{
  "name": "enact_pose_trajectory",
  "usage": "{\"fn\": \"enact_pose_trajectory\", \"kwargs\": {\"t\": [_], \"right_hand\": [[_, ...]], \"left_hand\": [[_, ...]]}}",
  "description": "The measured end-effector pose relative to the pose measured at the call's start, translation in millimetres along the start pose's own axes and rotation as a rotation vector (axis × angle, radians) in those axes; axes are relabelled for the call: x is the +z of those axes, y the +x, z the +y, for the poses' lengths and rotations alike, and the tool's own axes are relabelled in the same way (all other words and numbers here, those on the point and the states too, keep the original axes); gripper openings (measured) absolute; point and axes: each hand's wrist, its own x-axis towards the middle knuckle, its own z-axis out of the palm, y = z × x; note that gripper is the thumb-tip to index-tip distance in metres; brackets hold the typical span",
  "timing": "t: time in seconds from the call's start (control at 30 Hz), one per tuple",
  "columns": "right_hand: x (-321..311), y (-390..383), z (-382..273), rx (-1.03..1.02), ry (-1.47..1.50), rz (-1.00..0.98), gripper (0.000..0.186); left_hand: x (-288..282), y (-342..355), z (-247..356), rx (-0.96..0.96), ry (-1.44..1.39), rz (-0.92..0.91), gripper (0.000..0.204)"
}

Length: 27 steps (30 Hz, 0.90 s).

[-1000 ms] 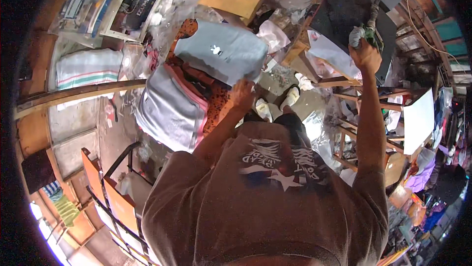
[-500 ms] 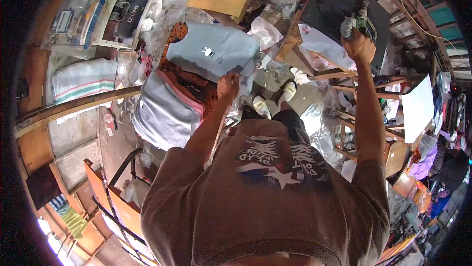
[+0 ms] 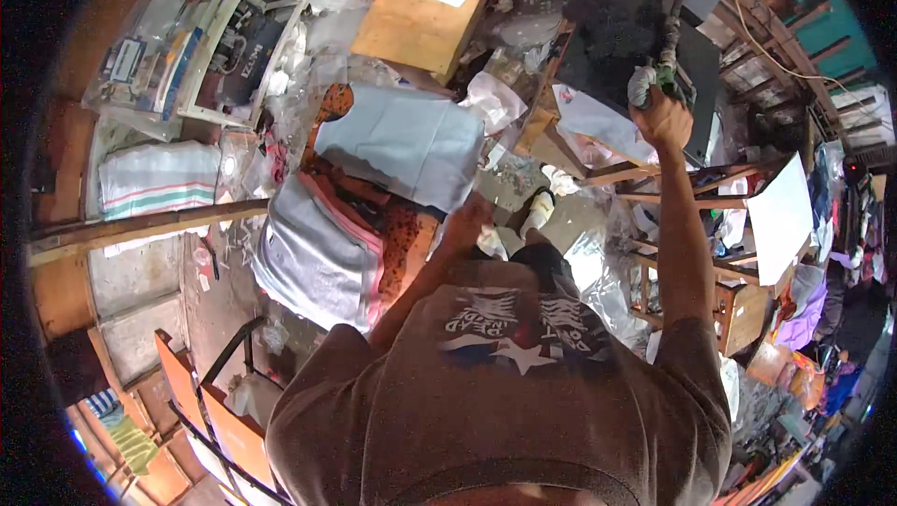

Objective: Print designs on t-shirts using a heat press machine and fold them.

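Note:
My right hand is wrapped round the lever handle, whose end is padded with grey cloth. The lever belongs to a machine with a dark flat plate and a small box with a red light. My left hand is low, by the near right corner of a light blue cloth; its fingers are blurred and I cannot tell if they grip. The cloth lies flat over a rust-stained board, no print showing. A stack of grey cloth pieces with pink edges lies nearer me.
A wooden box with a white label stands beyond the cloth. Folded striped cloth sits at left, behind a wooden rail. Wooden frames with a white panel stand at right. Plastic sheeting and scraps litter the floor.
The white print seen on the light blue cloth no longer shows. My left hand has moved toward me and right, off the cloth's middle edge. My right hand stays on the handle.

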Motion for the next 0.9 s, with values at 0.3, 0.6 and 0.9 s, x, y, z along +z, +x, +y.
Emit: {"fn": "enact_pose_trajectory", "kwargs": {"t": [0.3,0.6,0.9], "right_hand": [[-3.0,-5.2,-3.2,-0.046,0.160,0.253,0.069],[-6.9,-4.7,-3.9,-0.022,0.095,0.132,0.081],[2.8,-4.6,-7.9,-0.029,0.014,0.106,0.078]], "left_hand": [[-27.0,0.8,-185.1,0.145,0.781,-0.354,0.022],[-36.2,-9.5,-211.9,-0.226,0.338,-0.164,0.033],[-12.6,-46.5,-224.3,-0.540,0.401,0.050,0.040]]}}
